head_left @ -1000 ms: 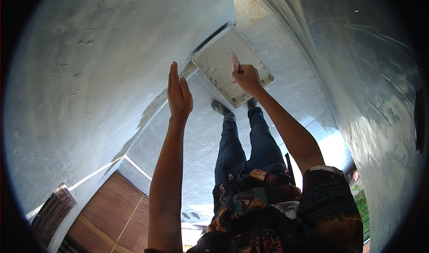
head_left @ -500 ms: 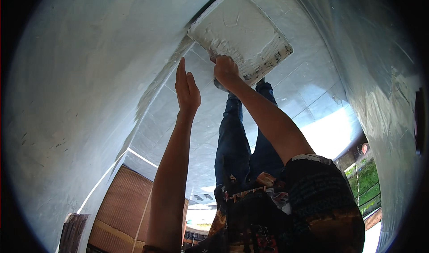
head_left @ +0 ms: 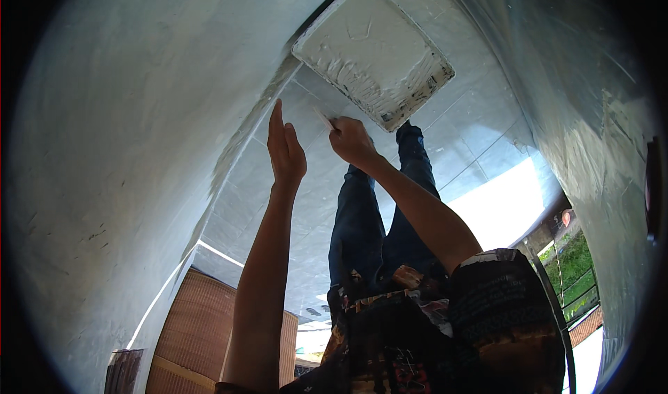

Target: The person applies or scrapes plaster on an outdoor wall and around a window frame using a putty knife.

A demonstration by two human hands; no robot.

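My right hand (head_left: 350,140) is closed around the handle of a putty knife (head_left: 325,120). Its thin pale blade points up and to the left, and the fingers hide most of the handle. The knife is just off the left side of a shallow rectangular tray (head_left: 420,101), not touching it. Thick greyish-white paste (head_left: 369,36) fills much of the tray, ridged and smeared toward the near end. To the left, my left hand (head_left: 287,152) is raised with its fingers stretched out and holds nothing. It is close to the pale wall (head_left: 146,116).
Grey floor tiles (head_left: 473,140) lie below, with a bright sunlit patch at the right. Another smeared wall (head_left: 557,81) rises on the right. A brown ribbed panel (head_left: 195,324) stands at lower left. My legs (head_left: 358,220) are beneath my arms.
My right hand has drawn back from the tray's near left edge, bringing the putty knife toward me; its blade now shows. My left hand has dropped slightly.
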